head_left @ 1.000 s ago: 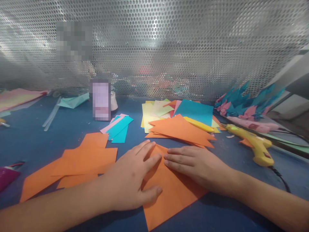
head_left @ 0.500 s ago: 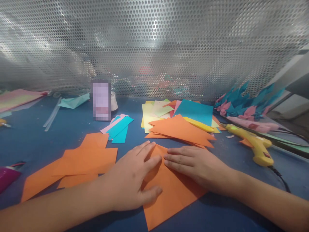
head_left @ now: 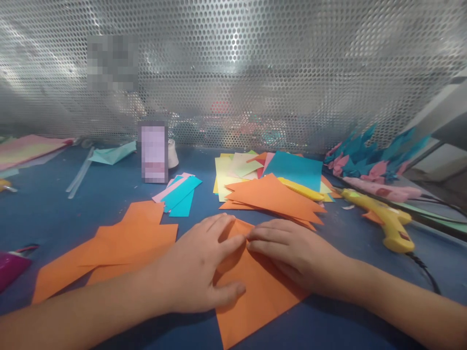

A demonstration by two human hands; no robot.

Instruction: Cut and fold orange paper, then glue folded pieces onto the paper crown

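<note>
A sheet of orange paper (head_left: 251,311) lies on the blue table in front of me, its far edge partly covered by my hands. My left hand (head_left: 206,265) rests on its left side, fingers stretched forward and thumb apart. My right hand (head_left: 292,253) lies on its right side, the fingers extended and pointing left. Near the far corner of the sheet the fingertips of both hands almost meet. To the left, several orange paper pieces (head_left: 134,238) overlap, partly behind my left forearm. Beyond my hands sits a stack of orange folded triangles (head_left: 270,194).
Coloured paper sheets (head_left: 299,167), blue paper strips (head_left: 184,197) and a pixelated phone-shaped object (head_left: 153,153) stand farther back. On the right are a yellow glue gun (head_left: 386,218) with a cord, a pink glue gun (head_left: 383,187) and blue-pink paper pieces (head_left: 375,155). A perforated metal panel (head_left: 233,73) closes off the back.
My right hand's fingers have shifted slightly and bunched a little closer at the fold. My left hand stays nearly in place, and the sheet lies almost as before.
</note>
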